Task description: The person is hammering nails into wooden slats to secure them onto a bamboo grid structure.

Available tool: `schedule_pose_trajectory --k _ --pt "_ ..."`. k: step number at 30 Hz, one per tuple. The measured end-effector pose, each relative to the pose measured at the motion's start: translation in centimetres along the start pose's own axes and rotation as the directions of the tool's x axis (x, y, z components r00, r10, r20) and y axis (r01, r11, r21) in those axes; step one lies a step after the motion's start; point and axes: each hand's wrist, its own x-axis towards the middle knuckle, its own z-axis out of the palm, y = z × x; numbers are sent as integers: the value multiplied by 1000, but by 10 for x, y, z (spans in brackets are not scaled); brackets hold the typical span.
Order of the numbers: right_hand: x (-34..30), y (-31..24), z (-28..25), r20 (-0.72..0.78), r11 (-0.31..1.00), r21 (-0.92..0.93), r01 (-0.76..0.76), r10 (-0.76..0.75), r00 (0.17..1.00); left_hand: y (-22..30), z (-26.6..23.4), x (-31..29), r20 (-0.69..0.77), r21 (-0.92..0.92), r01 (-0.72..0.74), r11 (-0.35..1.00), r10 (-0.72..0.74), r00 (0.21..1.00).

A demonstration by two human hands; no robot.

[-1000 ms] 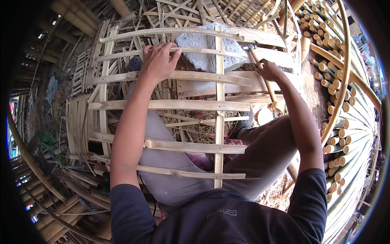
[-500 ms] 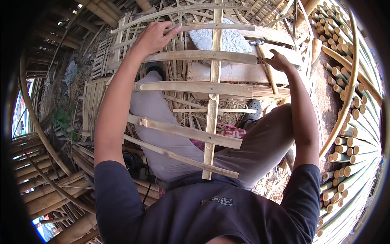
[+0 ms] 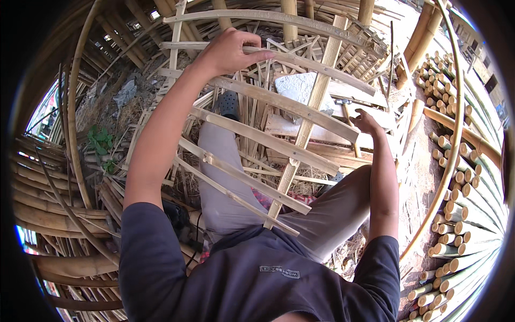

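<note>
Behind the slatted frame (image 3: 303,129), the stone (image 3: 292,88) lies left of the hammer (image 3: 344,102), stacked poles (image 3: 456,212) farther right.

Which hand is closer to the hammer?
Right. The right hand is just beside the hammer; the left hand is farther away to its left, gripping the slatted frame.
</note>
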Motion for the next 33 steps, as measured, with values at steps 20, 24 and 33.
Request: schedule_pose_trajectory --k 20,24,33 --pt "-239 -79 -5 -598 525 726 445 161 785 24 -219 13 -610 362 89 928 164 775" --pt "-264 -90 31 -495 453 800 392 129 860 35 -200 29 -625 631 178 755 359 694" --pt "-225 -128 42 -430 489 777 395 -46 902 -5 -53 48 -488 731 -57 680 579 654"
